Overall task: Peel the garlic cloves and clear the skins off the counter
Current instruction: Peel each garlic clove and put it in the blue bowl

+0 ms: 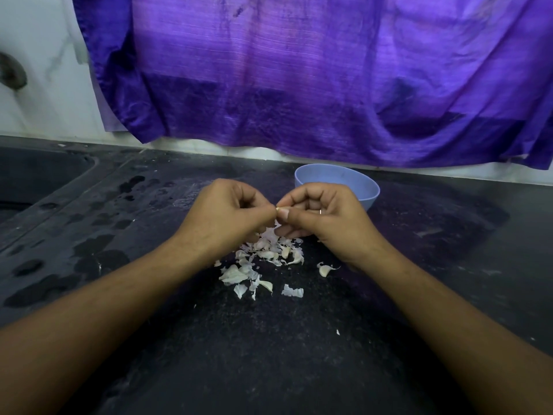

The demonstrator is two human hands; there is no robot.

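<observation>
Both hands meet above the dark counter point(269, 339). My left hand point(227, 214) and my right hand point(323, 220) pinch a small garlic clove point(282, 209) between their fingertips; only a pale sliver of it shows. Under the hands lies a pile of white garlic skins point(263, 259), with cloves or skin pieces among them that I cannot tell apart. A single piece point(324, 269) lies off to the right of the pile. A light blue bowl point(359, 187) stands just behind my right hand; its contents are hidden.
A purple cloth point(299, 79) hangs down the wall to the counter's back edge. A sink basin point(36, 178) is sunk in at the far left, with wet patches point(98, 253) beside it. A few skin flecks point(338, 332) lie nearer to me.
</observation>
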